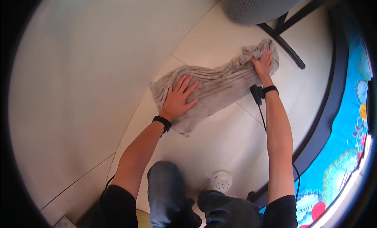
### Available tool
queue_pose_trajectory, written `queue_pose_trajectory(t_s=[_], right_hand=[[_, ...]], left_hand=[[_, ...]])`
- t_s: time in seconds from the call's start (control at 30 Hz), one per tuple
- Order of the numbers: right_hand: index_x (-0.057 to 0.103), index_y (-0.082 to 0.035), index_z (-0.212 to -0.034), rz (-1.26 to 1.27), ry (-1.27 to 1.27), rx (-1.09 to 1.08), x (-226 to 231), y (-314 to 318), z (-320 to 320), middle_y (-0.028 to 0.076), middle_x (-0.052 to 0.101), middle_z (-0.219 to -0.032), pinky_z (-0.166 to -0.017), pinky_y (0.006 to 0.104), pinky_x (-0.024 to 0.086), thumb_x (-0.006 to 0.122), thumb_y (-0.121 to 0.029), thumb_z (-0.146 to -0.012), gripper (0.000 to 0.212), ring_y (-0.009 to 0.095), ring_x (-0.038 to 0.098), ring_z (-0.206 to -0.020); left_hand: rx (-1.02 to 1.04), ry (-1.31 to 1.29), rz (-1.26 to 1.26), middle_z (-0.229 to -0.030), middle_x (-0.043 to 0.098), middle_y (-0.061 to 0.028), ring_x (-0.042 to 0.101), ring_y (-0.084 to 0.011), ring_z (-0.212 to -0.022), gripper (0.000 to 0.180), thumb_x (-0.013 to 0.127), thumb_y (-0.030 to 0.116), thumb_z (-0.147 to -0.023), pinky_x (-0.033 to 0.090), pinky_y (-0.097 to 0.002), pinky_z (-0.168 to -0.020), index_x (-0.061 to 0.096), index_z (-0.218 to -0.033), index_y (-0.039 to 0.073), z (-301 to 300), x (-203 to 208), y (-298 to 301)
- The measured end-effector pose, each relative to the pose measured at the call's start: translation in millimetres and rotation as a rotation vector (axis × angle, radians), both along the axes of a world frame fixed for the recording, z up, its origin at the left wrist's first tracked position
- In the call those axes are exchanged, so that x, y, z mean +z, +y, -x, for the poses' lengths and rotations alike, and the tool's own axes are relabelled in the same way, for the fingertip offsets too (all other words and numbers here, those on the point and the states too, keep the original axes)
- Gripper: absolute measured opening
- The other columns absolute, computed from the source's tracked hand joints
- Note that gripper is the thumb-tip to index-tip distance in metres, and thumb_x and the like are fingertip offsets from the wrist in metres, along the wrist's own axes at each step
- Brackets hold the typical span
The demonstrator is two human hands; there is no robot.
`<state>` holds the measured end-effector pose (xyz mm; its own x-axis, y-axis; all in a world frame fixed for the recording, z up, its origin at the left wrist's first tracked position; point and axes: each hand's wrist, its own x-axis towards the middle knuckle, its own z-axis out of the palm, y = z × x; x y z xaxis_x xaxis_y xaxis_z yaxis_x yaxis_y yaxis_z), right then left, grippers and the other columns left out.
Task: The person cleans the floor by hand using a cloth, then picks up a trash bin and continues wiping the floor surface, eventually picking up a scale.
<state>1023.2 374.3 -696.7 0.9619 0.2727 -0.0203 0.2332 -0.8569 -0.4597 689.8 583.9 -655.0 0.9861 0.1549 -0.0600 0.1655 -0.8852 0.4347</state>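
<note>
A grey-brown cloth [220, 95], wrinkled and stained along its far edge, lies spread on the pale tiled floor. On its left part rests my left hand [177, 100], palm down with the fingers spread. My right hand [264, 65] presses on the bunched right end of the cloth, its fingers stretched forward. Both wrists carry black straps, and a small black device with a cable [257, 95] hangs at the right one.
A grey textured bin-like object [261, 7] and a black metal leg [288, 51] stand beyond the cloth. Along the right runs a dark-edged, bright blue patterned surface [333, 165]. My knees and a white perforated clog [220, 181] are close below.
</note>
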Motion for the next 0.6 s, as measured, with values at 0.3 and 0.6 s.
queue_pose_trajectory(t_s=[0.3, 0.6], right_hand=[[0.039, 0.005, -0.141, 0.490, -0.200, 0.107, -10.2, 147.2, -17.0, 0.017, 0.019, -0.157, -0.116, 0.0452, 0.013, 0.041, -0.053, -0.090, 0.078, 0.031, 0.017, -0.145], [0.029, 0.003, -0.146, 0.260, -0.168, 0.650, 6.5, 214.7, 70.1, 0.010, 0.027, -0.155, -0.117, 0.0456, 0.013, 0.052, -0.039, -0.090, 0.073, 0.028, 0.018, -0.145]], left_hand=[[0.119, -0.058, -0.001, -0.155, 0.028, -0.0055, 0.022, -0.0252, -0.144, 0.060, 0.063, 0.035, -0.087, 0.018, -0.0533, -0.115, 0.044, -0.142, 0.022, -14.6, -5.7, 12.6], [0.119, -0.142, 0.024, -0.152, 0.033, -0.0068, 0.026, -0.0259, -0.142, 0.056, 0.064, 0.031, -0.086, 0.019, -0.0530, -0.114, 0.048, -0.138, 0.017, -16.2, -2.6, 16.1]])
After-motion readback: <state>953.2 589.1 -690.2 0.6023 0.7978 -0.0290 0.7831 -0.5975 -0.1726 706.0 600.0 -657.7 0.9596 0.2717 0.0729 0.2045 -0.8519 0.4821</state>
